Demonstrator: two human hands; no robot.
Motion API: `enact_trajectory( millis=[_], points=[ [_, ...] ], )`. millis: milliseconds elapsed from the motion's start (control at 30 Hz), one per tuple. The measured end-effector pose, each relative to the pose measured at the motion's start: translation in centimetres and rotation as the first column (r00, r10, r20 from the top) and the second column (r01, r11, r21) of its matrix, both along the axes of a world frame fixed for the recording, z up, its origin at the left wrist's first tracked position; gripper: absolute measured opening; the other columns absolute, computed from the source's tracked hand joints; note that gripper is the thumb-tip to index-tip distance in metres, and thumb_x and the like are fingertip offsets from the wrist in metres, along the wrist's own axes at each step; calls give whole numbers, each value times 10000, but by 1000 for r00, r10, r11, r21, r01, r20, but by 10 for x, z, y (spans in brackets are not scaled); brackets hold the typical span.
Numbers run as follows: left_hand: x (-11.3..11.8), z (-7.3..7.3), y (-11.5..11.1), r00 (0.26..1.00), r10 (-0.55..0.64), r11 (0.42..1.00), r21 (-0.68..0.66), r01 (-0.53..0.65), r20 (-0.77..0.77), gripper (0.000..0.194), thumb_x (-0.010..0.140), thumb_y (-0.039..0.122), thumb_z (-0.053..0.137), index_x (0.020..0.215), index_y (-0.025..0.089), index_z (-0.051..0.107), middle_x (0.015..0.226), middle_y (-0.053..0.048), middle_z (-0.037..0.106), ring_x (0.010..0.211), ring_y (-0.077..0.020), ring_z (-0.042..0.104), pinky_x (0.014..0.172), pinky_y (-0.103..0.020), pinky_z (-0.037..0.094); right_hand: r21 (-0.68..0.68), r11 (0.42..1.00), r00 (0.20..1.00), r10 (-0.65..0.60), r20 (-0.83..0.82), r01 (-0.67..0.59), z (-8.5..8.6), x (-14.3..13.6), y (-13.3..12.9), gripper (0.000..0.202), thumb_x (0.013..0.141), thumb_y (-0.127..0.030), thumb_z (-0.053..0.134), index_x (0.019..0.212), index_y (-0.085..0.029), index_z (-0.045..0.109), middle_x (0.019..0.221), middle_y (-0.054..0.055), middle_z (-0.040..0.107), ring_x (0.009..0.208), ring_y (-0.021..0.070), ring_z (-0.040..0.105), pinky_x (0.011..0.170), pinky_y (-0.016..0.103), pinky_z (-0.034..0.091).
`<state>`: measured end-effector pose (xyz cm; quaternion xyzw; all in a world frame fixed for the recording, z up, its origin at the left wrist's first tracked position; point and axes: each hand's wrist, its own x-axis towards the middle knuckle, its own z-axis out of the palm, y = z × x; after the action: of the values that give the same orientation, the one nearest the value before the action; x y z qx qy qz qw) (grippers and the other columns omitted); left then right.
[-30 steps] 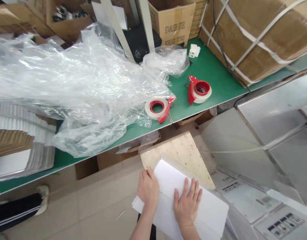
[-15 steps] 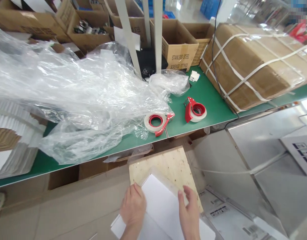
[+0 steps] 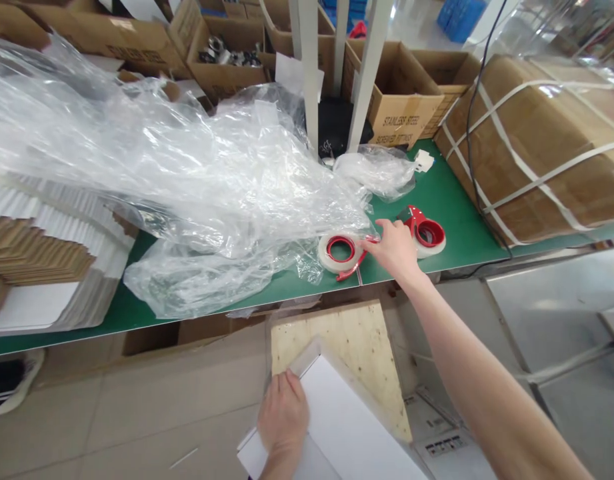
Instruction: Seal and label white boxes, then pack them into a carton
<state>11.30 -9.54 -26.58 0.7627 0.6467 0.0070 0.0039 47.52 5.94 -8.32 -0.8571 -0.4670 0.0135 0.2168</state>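
A white cardboard box [image 3: 354,420] lies at the bottom centre, over a pale plywood board [image 3: 337,327]. My left hand [image 3: 283,411] is closed on the box's upper left edge. On the green table, my right hand [image 3: 394,248] reaches to a red tape dispenser [image 3: 341,249] with a white roll; thumb and fingertips are at its red end, between them and the handle no gap shows. A second red tape dispenser [image 3: 429,235] sits just right of this hand, partly covered by it.
Crumpled clear plastic [image 3: 227,180] covers much of the green table [image 3: 451,200]. Stacked white cardboard [image 3: 87,273] is at the left. A strapped carton [image 3: 547,140] stands at the right, open cartons [image 3: 404,100] behind. A shoe [image 3: 11,383] shows at lower left.
My right hand has left the box and moved up to the left tape dispenser on the table. My left hand stays on the box. The view has shifted, so table items appear further right.
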Motion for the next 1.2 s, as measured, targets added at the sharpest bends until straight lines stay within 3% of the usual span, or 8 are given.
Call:
enact_trajectory(
  millis=[100, 233, 367, 467, 633, 767, 967, 1200],
  points=[
    [1, 0, 0, 1000, 10, 1000, -14, -10, -5, 334, 1051, 315, 376, 812, 196, 576, 808, -72, 646, 793, -235, 633, 743, -346, 416, -49, 997, 994, 66, 85, -62, 9, 19, 17, 240, 887, -352, 599, 973, -219, 780, 1025, 129, 710, 984, 314, 638, 795, 407, 476],
    [0, -2, 0, 1000, 14, 1000, -23, -14, -2, 324, 1049, 319, 380, 815, 198, 570, 813, -75, 644, 789, -235, 631, 732, -345, 413, 52, 998, 995, 25, 101, -31, 16, 28, 38, 261, 925, -294, 527, 985, -219, 770, 955, 99, 741, 918, 283, 664, 830, 425, 468],
    [-1, -3, 0, 1000, 4, 1000, -22, -4, 1, 320, 1045, 316, 386, 806, 203, 565, 805, -76, 641, 787, -236, 630, 732, -346, 416, 285, 959, 986, 56, -156, -9, 13, 41, 72, 225, 927, -249, 539, 1043, -177, 718, 886, 69, 736, 914, 237, 680, 913, 450, 486],
    [-1, -3, 0, 1000, 4, 1000, -21, -4, 2, 309, 1041, 304, 390, 816, 201, 575, 817, -81, 650, 785, -236, 629, 728, -348, 416, 463, 885, 905, 231, -356, -44, 14, 57, 96, 365, 869, -163, 582, 1231, -170, 625, 1131, 63, 708, 1104, 213, 655, 1018, 467, 457],
    [0, -1, 0, 1000, 15, 1000, -26, -14, 16, 308, 1041, 296, 388, 819, 208, 582, 822, -86, 664, 795, -238, 628, 729, -350, 413, 528, 841, 857, 182, -482, 118, 14, 23, 45, 525, 832, -281, 687, 1330, -214, 531, 1354, 97, 601, 1168, 234, 619, 1062, 502, 447],
    [0, 0, 1, 999, 13, 999, -33, -12, 29, 311, 1042, 299, 389, 806, 210, 570, 804, -82, 652, 798, -238, 626, 739, -352, 413, 207, 772, 616, -283, -736, 601, -23, -64, -35, 521, 848, -563, 652, 1210, -206, 543, 1167, 102, 661, 1021, 234, 659, 928, 407, 544],
    [0, 0, 0, 1000, 8, 999, -40, -7, 30, 307, 1038, 292, 398, 815, 200, 588, 819, -84, 647, 808, -237, 619, 742, -346, 408, 25, 797, 534, -381, -755, 604, -76, -112, -10, 638, 741, -587, 730, 1205, -207, 511, 1120, 134, 681, 1018, 285, 674, 822, 401, 574],
    [1, 0, -1, 999, 26, 999, -46, -25, 26, 316, 1040, 292, 387, 836, 190, 606, 833, -85, 650, 783, -231, 606, 710, -343, 382, -38, 852, 593, -395, -702, 522, -69, -84, -13, 472, 640, -427, 781, 990, -236, 528, 1039, 141, 692, 1100, 358, 646, 951, 493, 527]
  ],
)
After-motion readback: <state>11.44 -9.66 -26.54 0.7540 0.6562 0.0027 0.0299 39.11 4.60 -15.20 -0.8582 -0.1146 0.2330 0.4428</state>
